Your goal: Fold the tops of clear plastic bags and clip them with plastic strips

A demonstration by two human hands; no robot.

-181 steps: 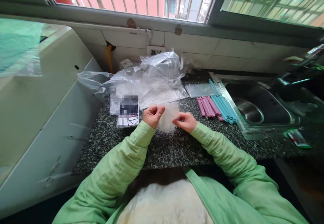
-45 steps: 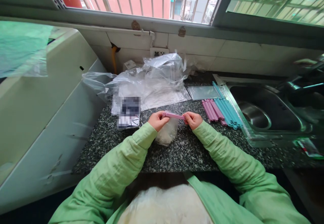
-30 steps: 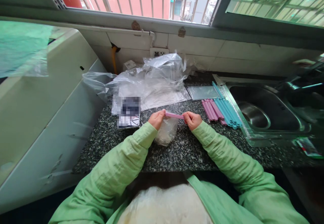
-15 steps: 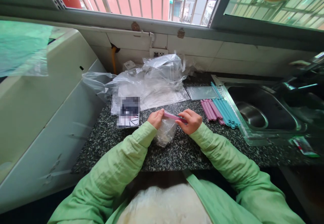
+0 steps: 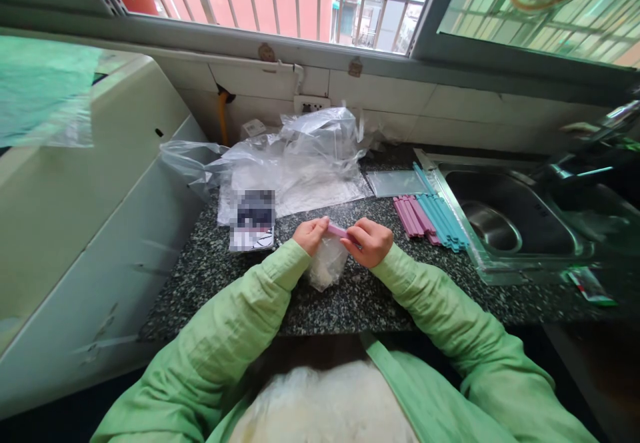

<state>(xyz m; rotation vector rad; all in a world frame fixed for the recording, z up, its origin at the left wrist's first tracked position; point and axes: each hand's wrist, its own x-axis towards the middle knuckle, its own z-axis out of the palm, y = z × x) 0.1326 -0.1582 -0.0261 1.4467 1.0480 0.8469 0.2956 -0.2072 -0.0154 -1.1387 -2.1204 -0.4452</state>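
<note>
A slim pink bag clip spans the gap between my two hands, above the granite counter. My left hand pinches its left end, with the thumb uppermost. At the other end, my right hand has closed its fingers round the clip and covers part of it. A small clear plastic bag hangs below the clip, its top at the strip; how the two join is hidden. To the right lie several pink clips beside several blue clips.
Crumpled clear plastic bags cover the back of the counter. A card with a blurred picture lies left of my hands. Flat clear bags lie near the steel sink. A small packet sits by the sink's front.
My right hand has shifted slightly left along the pink bag clip, so less of the clip shows between my hands. The view has moved a little.
</note>
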